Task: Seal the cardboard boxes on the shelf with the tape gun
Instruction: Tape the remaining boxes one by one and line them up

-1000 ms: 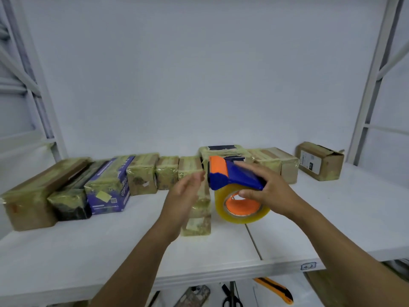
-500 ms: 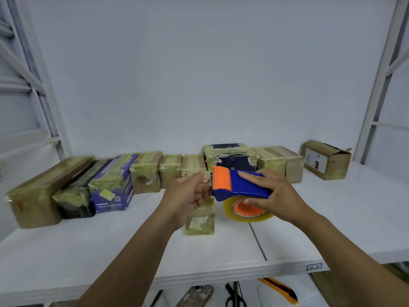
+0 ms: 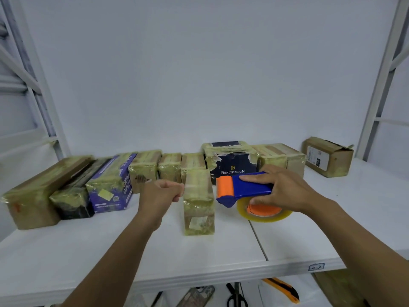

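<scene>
1. Tape gun [image 3: 250, 189] sits in your right hand [image 3: 285, 191], fingers wrapped over its blue body, just right of the upright box [image 3: 199, 204], which stands forward of the other boxes [image 3: 169, 166] on the shelf [image 3: 110, 251].
2. Its long axis runs left-right; the orange nose points left at the box top.
3. Your left hand [image 3: 161, 196], fingers curled, is at the box's upper left edge; I cannot tell whether it pinches tape.

Two forearms are being shown bare from the lower frame edge up to the wrists. The left hand [image 3: 161, 196] and the right hand [image 3: 281, 191] are likewise being shown bare, fingers and knuckles uncovered. Whatever is being worn further up the arms is being cut off by the frame edge.
</scene>
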